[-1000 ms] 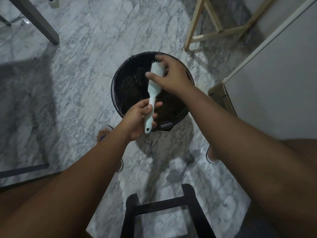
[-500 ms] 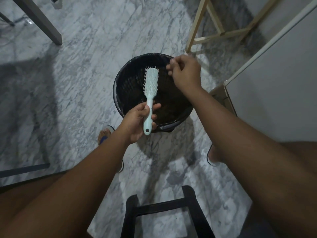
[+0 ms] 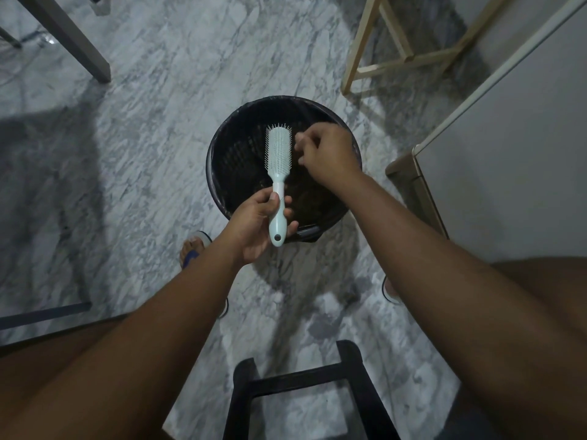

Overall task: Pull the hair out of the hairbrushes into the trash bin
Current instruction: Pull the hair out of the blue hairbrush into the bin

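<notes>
A pale mint hairbrush (image 3: 279,157) is held upright over the black trash bin (image 3: 222,147), bristles facing me. My left hand (image 3: 257,228) grips its handle near the lower end. My right hand (image 3: 327,155) hovers just right of the brush head, over the bin, with its fingertips pinched together; whether any hair is between them is too fine to see. A dark mass of hair lies in the bottom of the bin.
The bin stands on a grey marble floor. A black stool frame (image 3: 305,392) is below me, a light wooden frame (image 3: 374,65) at the back right, a white cabinet (image 3: 508,154) on the right, and a grey table leg (image 3: 73,36) at the back left. My sandalled feet flank the bin.
My right hand left the brush head, swung out to the bin's right rim, and has now come back close beside the bristles. The brush turned more upright in my left hand.
</notes>
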A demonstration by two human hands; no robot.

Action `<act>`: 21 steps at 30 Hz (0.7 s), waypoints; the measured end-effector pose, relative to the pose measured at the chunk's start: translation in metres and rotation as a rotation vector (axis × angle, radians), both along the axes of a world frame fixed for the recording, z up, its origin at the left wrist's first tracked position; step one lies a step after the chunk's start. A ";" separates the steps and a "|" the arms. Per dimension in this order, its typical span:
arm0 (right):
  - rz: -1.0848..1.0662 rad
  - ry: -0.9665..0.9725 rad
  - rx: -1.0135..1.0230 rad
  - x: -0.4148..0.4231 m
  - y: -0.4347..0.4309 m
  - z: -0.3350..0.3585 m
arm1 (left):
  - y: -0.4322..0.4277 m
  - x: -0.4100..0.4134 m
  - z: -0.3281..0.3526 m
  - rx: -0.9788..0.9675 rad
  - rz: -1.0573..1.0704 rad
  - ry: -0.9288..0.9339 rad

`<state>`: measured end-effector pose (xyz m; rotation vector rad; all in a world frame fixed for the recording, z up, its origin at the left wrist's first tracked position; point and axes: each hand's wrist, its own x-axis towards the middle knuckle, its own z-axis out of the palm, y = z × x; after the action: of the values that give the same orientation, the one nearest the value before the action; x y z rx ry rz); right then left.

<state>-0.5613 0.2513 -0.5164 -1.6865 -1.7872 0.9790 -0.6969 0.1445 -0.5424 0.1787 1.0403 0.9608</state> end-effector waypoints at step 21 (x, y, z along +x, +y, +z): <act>-0.085 0.081 0.030 0.011 0.014 0.007 | -0.003 -0.002 -0.004 0.009 0.018 0.025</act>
<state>-0.5506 0.2654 -0.5095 -1.6657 -1.6564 0.9653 -0.6992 0.1410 -0.5464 0.1895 1.0621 0.9813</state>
